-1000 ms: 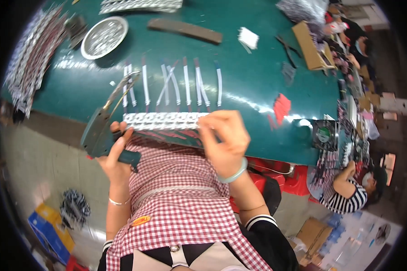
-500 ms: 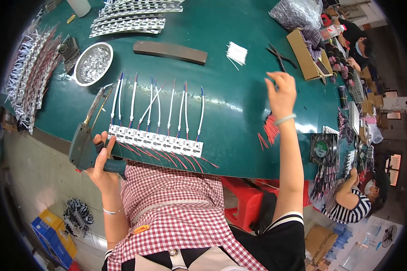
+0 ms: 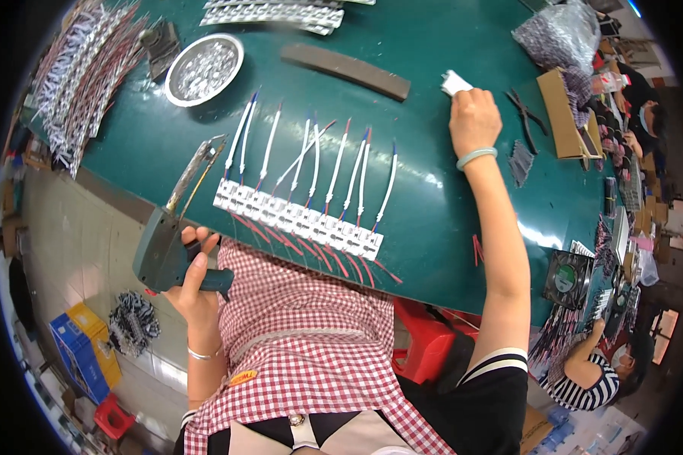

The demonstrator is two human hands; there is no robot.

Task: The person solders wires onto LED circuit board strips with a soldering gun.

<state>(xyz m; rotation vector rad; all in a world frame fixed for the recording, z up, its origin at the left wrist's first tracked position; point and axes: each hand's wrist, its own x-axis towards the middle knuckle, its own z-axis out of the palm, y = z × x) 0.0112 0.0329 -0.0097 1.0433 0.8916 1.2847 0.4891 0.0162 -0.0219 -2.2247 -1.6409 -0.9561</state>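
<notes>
My left hand (image 3: 193,284) grips the handle of a green soldering gun (image 3: 167,243) whose metal tip points up toward the table. A row of small white modules (image 3: 296,220) with white wires tipped red and blue lies on the green table (image 3: 432,205) in front of me. My right hand (image 3: 474,117) is stretched far across the table and closes on a small white bundle (image 3: 455,82) near the back. A pale bracelet sits on that wrist.
A round metal dish of small parts (image 3: 203,68), a dark long bar (image 3: 345,70), stacks of wired strips (image 3: 83,68), pliers (image 3: 527,114), a cardboard box (image 3: 558,114) and a small fan (image 3: 569,277) are on the table. Another person (image 3: 588,371) sits lower right.
My right hand left the row of modules and reached further across the table to the white bundle. The left hand kept hold of the soldering gun.
</notes>
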